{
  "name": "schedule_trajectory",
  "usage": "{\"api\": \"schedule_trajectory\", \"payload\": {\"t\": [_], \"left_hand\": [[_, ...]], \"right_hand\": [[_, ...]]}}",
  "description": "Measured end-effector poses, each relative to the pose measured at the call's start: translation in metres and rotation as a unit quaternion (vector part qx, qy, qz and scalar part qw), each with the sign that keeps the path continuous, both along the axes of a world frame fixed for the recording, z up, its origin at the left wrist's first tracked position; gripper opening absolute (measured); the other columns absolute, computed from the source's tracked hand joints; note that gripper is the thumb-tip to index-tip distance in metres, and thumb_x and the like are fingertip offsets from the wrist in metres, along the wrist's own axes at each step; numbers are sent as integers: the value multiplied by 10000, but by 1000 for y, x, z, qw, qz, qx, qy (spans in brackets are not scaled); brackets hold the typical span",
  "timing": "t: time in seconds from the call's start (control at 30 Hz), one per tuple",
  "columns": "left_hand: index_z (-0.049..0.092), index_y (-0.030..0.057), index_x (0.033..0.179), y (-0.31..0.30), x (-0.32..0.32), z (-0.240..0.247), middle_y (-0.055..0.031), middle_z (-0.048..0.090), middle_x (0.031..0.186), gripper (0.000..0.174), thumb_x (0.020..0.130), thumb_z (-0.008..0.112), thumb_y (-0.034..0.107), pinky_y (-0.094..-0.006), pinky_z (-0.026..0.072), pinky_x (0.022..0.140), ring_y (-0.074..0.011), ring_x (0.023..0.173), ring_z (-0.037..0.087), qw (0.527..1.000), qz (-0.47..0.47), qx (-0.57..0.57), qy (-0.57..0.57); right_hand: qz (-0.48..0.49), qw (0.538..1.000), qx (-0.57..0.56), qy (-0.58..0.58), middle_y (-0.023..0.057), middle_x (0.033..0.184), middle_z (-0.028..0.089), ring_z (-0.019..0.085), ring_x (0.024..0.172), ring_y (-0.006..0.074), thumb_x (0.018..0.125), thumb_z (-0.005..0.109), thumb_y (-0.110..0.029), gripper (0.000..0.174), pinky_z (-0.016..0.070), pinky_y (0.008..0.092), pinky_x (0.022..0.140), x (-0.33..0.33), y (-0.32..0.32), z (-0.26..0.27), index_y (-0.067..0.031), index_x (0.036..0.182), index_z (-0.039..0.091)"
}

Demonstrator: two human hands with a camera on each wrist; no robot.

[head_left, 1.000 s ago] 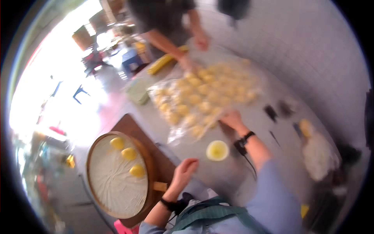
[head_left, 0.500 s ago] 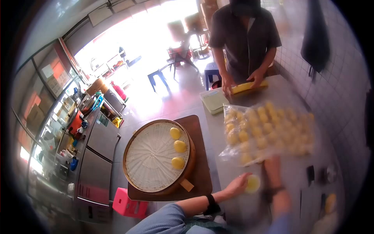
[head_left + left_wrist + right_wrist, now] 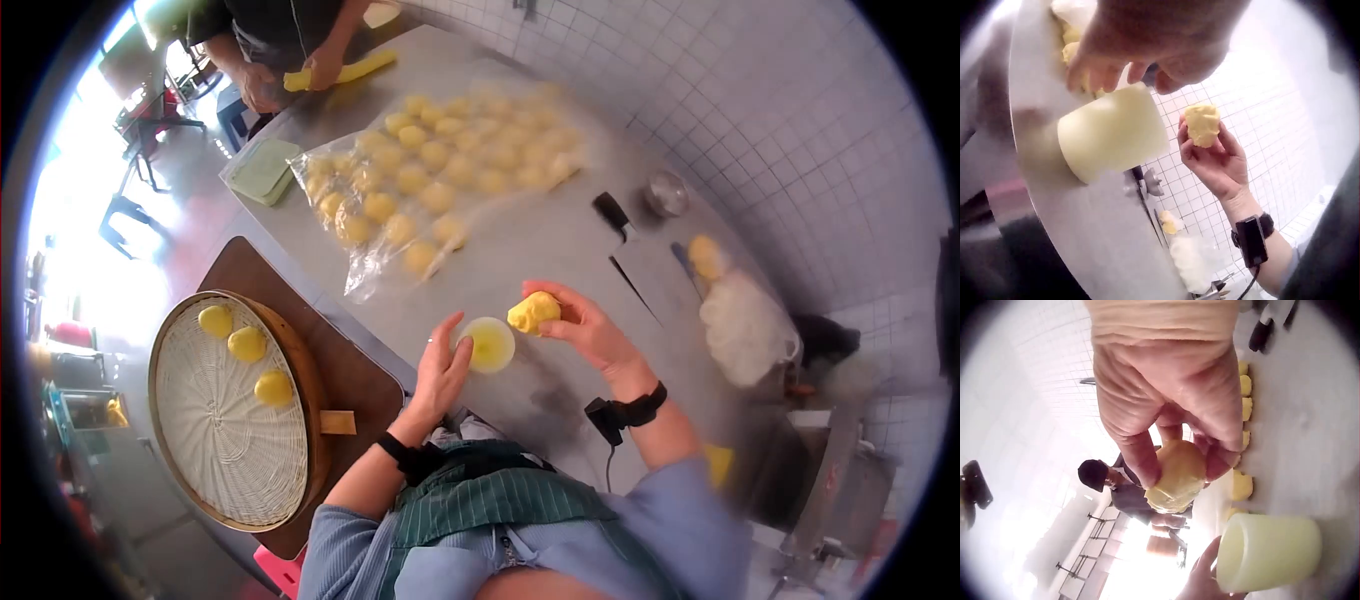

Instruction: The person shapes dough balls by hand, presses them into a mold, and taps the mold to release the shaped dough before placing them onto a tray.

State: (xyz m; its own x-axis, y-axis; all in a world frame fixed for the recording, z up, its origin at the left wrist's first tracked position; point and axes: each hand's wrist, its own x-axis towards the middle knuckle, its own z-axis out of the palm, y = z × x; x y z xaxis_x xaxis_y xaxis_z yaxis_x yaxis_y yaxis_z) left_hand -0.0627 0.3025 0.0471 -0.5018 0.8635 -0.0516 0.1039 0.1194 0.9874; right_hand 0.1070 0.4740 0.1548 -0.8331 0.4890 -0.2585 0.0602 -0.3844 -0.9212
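Drawn back from the near edge of the plastic-covered rows since half a second ago, the right hand (image 3: 598, 343) now pinches a yellow dough piece (image 3: 534, 312) between thumb and fingers, raised just right of a pale cup (image 3: 491, 348) on the worktop (image 3: 560, 250). Of the two hands, the left hand (image 3: 440, 373) is not clenched: its fingers lie loosely extended at the cup's left side, though whether they press on it I cannot tell. To the left, a round woven tray (image 3: 210, 450) bears three yellow pieces (image 3: 246, 344). Beyond the cup, many dough pieces (image 3: 437, 155) lie under a clear plastic sheet (image 3: 362, 278), with a metal bowl (image 3: 667, 193) to their right. At the far end, another person (image 3: 285, 30) holds a long yellow roll (image 3: 365, 68).
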Motion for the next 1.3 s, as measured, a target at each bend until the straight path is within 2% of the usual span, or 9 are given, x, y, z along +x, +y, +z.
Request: {"api": "schedule_trajectory", "payload": {"t": [0.13, 0.27, 0.4, 0.5, 0.57, 0.77, 1.1, 1.17, 1.3], "left_hand": [[515, 39, 1332, -14, -7, 42, -150, 538, 1334, 358, 989, 528, 141, -384, 393, 1041, -213, 1232, 508, 993, -31, 61, 100], [540, 6, 1260, -18, -3, 59, -176, 597, 1229, 323, 956, 569, 112, -348, 456, 953, -261, 1121, 588, 989, -45, 124, 66], [594, -21, 1144, -14, -6, 57, -79, 668, 995, 223, 961, 573, 105, -286, 499, 822, -123, 938, 622, 977, -78, 76, -182], [604, -11, 1126, -6, -19, 48, -97, 670, 967, 213, 945, 577, 98, -321, 502, 819, -198, 918, 646, 991, -61, 70, -97], [606, 19, 1130, -5, -24, 44, -127, 654, 1025, 229, 910, 590, 84, -373, 504, 823, -310, 920, 639, 984, -82, 37, 153], [639, 52, 1100, -12, -20, 33, -140, 627, 1106, 258, 845, 656, 82, -380, 507, 826, -316, 1000, 614, 986, -51, 53, 150], [657, 85, 1125, -4, -17, 37, -116, 630, 1123, 290, 836, 679, 110, -370, 520, 854, -299, 980, 636, 993, -64, 32, 93], [684, 81, 1075, -2, -14, 29, -123, 633, 1151, 244, 835, 685, 125, -388, 524, 850, -323, 968, 642, 954, -81, 128, 260], [703, 71, 1022, 2, -6, 29, -138, 630, 1191, 186, 848, 660, 116, -416, 520, 858, -354, 990, 635, 946, -118, 110, 281]], "right_hand": [[53, 997, 57, -5, 59, 1291, 555, 532, 1206, 175, 883, 634, -18, 518, 440, 332, 1039, 4, -27, 14, -48, 1373, 471], [22, 999, -24, 41, 64, 1309, 539, 528, 1195, 179, 876, 656, -23, 520, 431, 335, 1038, -2, -56, 11, -59, 1357, 460], [2, 982, 191, 4, 55, 1263, 575, 538, 1168, 170, 859, 701, -74, 474, 432, 338, 1012, -17, -68, -4, -75, 1294, 513], [-2, 915, 391, -101, 63, 1202, 619, 552, 1144, 172, 833, 737, -114, 422, 440, 345, 964, -21, -71, -1, -85, 1222, 575], [-54, 887, 438, -133, 88, 1154, 641, 566, 1132, 202, 809, 761, -168, 367, 446, 370, 933, -19, -77, -10, -88, 1141, 627], [-148, 727, 650, -163, 119, 1086, 638, 577, 1077, 302, 780, 764, -257, 371, 451, 430, 904, -23, -85, -58, -85, 1091, 657], [-115, 757, 595, -243, 105, 1072, 625, 579, 1067, 313, 764, 746, -171, 245, 459, 422, 906, -25, -82, -23, -68, 983, 705], [-66, 715, 679, -154, 90, 1087, 627, 589, 1053, 308, 765, 726, -152, 216, 461, 418, 918, -19, -81, -20, -79, 968, 708], [-68, 615, 764, -181, 81, 1093, 634, 601, 1030, 303, 793, 688, -159, 184, 465, 416, 915, -18, -83, -44, -95, 964, 710]]}}
